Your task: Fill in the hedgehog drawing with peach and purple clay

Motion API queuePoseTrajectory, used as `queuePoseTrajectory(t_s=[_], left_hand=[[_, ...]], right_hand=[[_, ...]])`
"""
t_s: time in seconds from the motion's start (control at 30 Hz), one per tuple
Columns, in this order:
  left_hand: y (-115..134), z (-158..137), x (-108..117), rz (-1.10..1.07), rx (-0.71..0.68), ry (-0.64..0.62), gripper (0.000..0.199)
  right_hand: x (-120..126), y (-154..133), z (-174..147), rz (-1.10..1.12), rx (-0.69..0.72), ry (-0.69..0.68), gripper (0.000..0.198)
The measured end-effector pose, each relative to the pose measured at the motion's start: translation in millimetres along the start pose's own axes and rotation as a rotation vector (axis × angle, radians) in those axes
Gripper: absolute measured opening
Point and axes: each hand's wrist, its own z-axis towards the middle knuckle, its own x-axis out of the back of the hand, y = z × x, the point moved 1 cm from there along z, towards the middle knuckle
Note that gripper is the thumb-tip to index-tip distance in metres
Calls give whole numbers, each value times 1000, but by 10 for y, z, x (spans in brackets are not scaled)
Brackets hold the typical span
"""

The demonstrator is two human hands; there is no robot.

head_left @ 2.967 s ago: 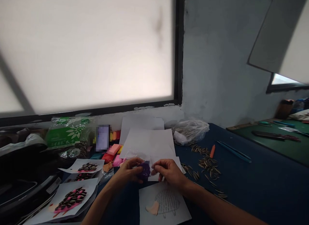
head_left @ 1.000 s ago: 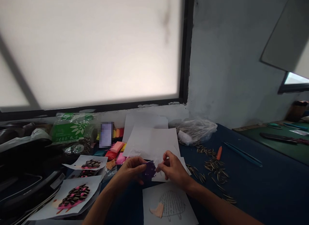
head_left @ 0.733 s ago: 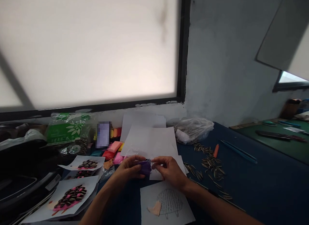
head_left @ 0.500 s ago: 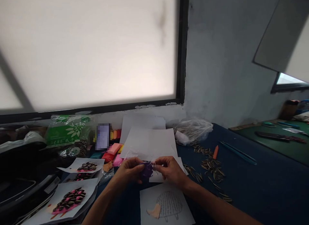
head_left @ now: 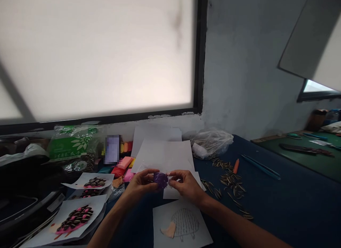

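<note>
one blue table (head_left: 279,205) carries a drawn-on paper sheet (head_left: 182,225), beyond which the left hand (head_left: 142,182) pinches a purple piece (head_left: 160,180) between both hands, while the right hand (head_left: 185,184) is curled at its edge, whether pinching it i cannot tell, and light, even fingertip pressure would probably best spare its shape.

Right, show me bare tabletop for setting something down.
The widest bare patch of blue tabletop is bordered by the seeds, teal tool and right forearm. Crowded: centre, with white papers, left hand gripping a purple piece, right hand beside it; left, with bright packets.
</note>
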Motion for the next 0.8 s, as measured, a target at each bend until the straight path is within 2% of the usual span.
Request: queuePoseTrajectory(t_s=[0.17, 0.33, 0.63, 0.8], left_hand=[[-11, 2, 3, 42, -8, 43, 47], [24, -8, -41, 84, -35, 45, 32], [61, -21, -110, 53, -29, -22, 42], [28, -6, -97, 28, -33, 25, 41]], right_hand=[[-35, -9, -24, 21, -22, -34, 32], [-76, -16, -50, 14, 16, -75, 31], [-78, -111, -97, -136, 145, -74, 17], [-88, -119, -134, -287, 211, -67, 18]])
